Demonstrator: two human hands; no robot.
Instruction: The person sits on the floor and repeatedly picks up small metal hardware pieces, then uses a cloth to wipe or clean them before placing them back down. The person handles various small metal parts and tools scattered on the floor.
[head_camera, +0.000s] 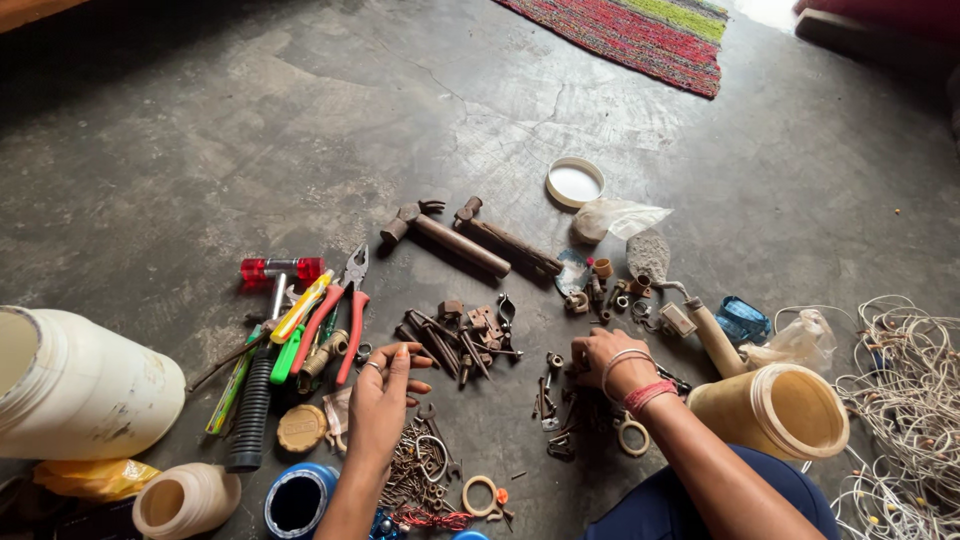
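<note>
My left hand (383, 400), with a ring on one finger, hovers low over the floor with its fingers loosely spread. Its fingertips are beside a pile of rusty bolts and brackets (462, 335), and nothing shows in its grasp. My right hand (603, 360), with bangles and a red thread at the wrist, rests knuckles-up on scattered small rusty parts (552, 400). Its fingers curl down and hide what they touch. A heap of hooks and wire bits (420, 470) lies just below my left hand.
Two rusty hammers (470, 238) lie beyond the piles. Red-handled pliers (345, 305), screwdrivers and a black ribbed hose (250, 410) lie at the left beside a big white jar (85, 385). A tan jar (775, 410), tangled white wire (905, 390), a white lid (574, 182) and a woven rug (640, 35) are also there.
</note>
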